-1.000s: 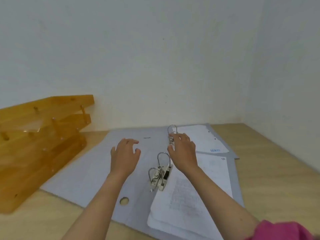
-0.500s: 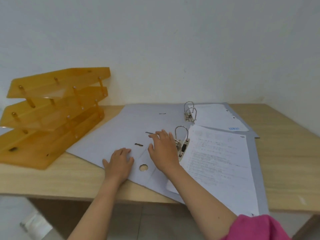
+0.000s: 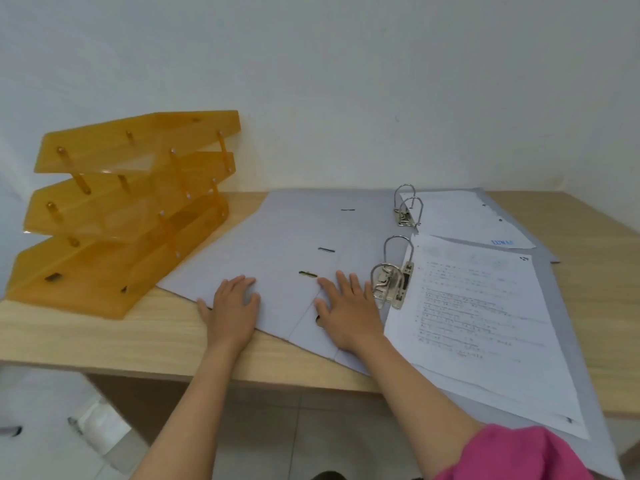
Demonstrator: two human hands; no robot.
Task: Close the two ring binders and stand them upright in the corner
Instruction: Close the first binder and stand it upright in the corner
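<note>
Two grey ring binders lie open flat on the wooden desk. The near binder (image 3: 277, 268) has its metal ring mechanism (image 3: 393, 277) upright and a stack of printed pages (image 3: 481, 317) on its right half. The far binder (image 3: 311, 206) lies partly under it, with rings (image 3: 408, 209) and a white sheet (image 3: 460, 216). My left hand (image 3: 232, 310) rests flat on the near binder's left cover at its front edge. My right hand (image 3: 349, 310) lies flat on the spine area, covering most of the finger hole, just left of the ring mechanism.
An orange plastic three-tier letter tray (image 3: 121, 209) stands at the left of the desk (image 3: 104, 337) against the white wall. The room corner (image 3: 568, 181) is at the back right. The near binder's right cover overhangs the desk's front edge.
Both hands have drawn back from the far rings to the front of the near binder and now press flat on its left cover and spine. The view has tilted downward.
</note>
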